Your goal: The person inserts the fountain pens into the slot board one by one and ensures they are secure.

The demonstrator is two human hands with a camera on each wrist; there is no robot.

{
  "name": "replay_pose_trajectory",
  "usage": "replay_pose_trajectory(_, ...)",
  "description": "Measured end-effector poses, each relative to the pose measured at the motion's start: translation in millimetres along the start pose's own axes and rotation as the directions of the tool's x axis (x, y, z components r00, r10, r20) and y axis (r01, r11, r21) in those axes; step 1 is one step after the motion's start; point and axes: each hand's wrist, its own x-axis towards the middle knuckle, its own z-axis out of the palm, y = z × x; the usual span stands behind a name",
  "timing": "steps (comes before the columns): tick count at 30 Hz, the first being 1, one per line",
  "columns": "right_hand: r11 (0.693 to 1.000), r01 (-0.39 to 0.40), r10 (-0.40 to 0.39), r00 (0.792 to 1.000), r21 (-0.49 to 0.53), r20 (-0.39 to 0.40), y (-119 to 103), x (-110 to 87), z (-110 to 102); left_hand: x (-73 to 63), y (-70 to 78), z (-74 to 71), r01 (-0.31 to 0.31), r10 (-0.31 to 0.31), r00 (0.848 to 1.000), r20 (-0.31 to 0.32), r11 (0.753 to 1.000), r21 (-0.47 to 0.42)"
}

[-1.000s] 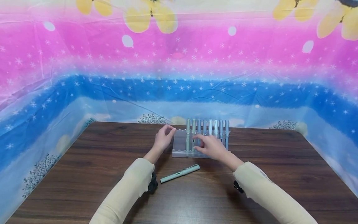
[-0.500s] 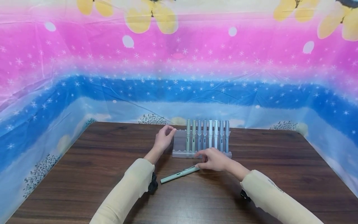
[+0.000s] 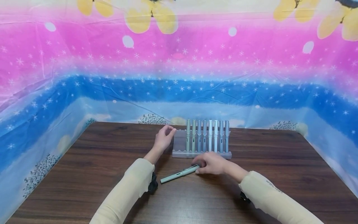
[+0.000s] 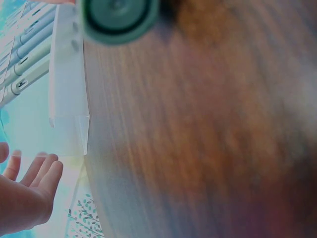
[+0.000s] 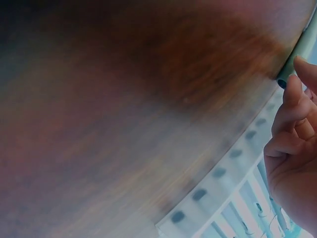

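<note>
A pale green pen [image 3: 179, 174] with a wire clip lies slantwise on the table, its round end [image 4: 119, 20] large in the left wrist view. My right hand [image 3: 213, 163] has thumb and index finger on either side of the pen's clip end, pinching it; the right wrist view shows that pen end [image 5: 292, 62] by the fingertips. Behind it stands a clear plastic pen rack [image 3: 179, 143] with several pens upright in its right part, green, grey-blue and white. My left hand [image 3: 163, 138] pinches the rack's upper left corner between thumb and index finger.
The dark wood-grain table [image 3: 106, 161] reaches back to a pink and blue patterned cloth [image 3: 156, 87], hung round its back and sides. Free notches line the rack's left end.
My right hand has come down from in front of the upright pens to the lying pen's clip end, and its fingers have drawn in round it. The left hand and rack stay put.
</note>
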Motion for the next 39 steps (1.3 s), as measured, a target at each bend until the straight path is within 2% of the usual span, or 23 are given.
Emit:
replay_pose_trajectory(5,0.999,0.018,-0.018,1.000,-0.031,0.000,-1.6,2.0,2.2,0.4,0.1,0.1,-0.008,0.008,1.000,-0.004,1.000,0.007)
replay_pose_trajectory(13,1.000,0.012,-0.012,1.000,-0.016,-0.007,-1.6,1.7,3.2,1.8,-0.3,0.0,-0.011,0.011,1.000,-0.004,1.000,0.015)
replay_pose_trajectory(20,0.989,-0.030,0.030,1.000,0.143,-0.002,-2.6,-3.5,-0.1,1.8,-0.1,-0.3,-0.013,0.013,1.000,-0.005,1.000,0.014)
replay_pose_trajectory(27,0.973,0.019,0.007,0.994,0.228,-0.112,3.3,-5.0,-0.9,0.4,0.2,-1.0,-0.016,0.016,1.000,0.004,1.000,0.003)
replay_pose_trajectory(31,0.944,0.002,0.054,0.985,0.330,-0.161,4.8,-5.2,-1.0,-0.3,0.4,-1.0,-0.010,0.011,1.000,0.005,1.000,-0.005)
replay_pose_trajectory(35,0.893,-0.038,0.139,0.971,0.448,-0.196,1.8,-6.2,-2.8,-0.5,0.9,-0.6,-0.019,0.019,1.000,-0.005,1.000,-0.001)
replay_pose_trajectory(39,0.842,-0.044,0.188,0.958,0.538,-0.216,-9.6,-8.9,-9.2,-0.4,0.9,0.0,-0.015,0.015,1.000,-0.010,1.000,0.004)
